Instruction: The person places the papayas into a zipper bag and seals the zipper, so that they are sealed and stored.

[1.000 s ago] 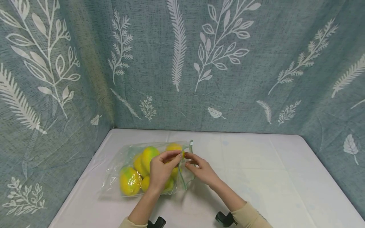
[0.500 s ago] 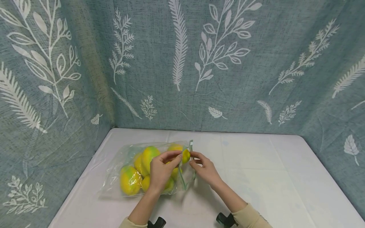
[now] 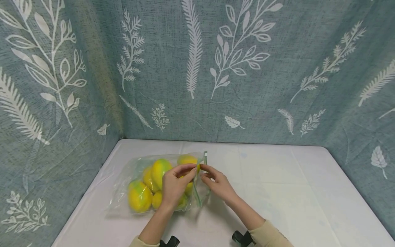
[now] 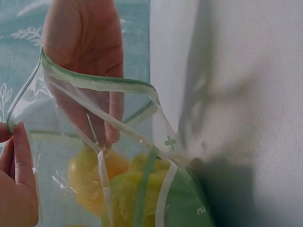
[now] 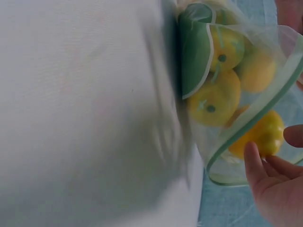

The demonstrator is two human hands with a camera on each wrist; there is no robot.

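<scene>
A clear zip bag with a green-edged mouth lies on its side at the table's left, its opening facing right. Several large yellow-green, mango-like fruits show inside. My left hand pinches the bag's rim, as the left wrist view shows at its lower left. My right hand is at the mouth, its fingertips around a lobed yellow fruit that resembles a small bell pepper. Plastic covers part of that fruit, so its exact contact with the fingers is partly hidden.
A white cloth covers the table, stretching right of the bag. Blue-green leaf-patterned curtains stand at the back and both sides. A black wrist mount sits below the right forearm.
Half a second ago my right hand was slightly farther right with the yellow fruit showing more; now both are back left, near my left hand. The left hand has hardly moved.
</scene>
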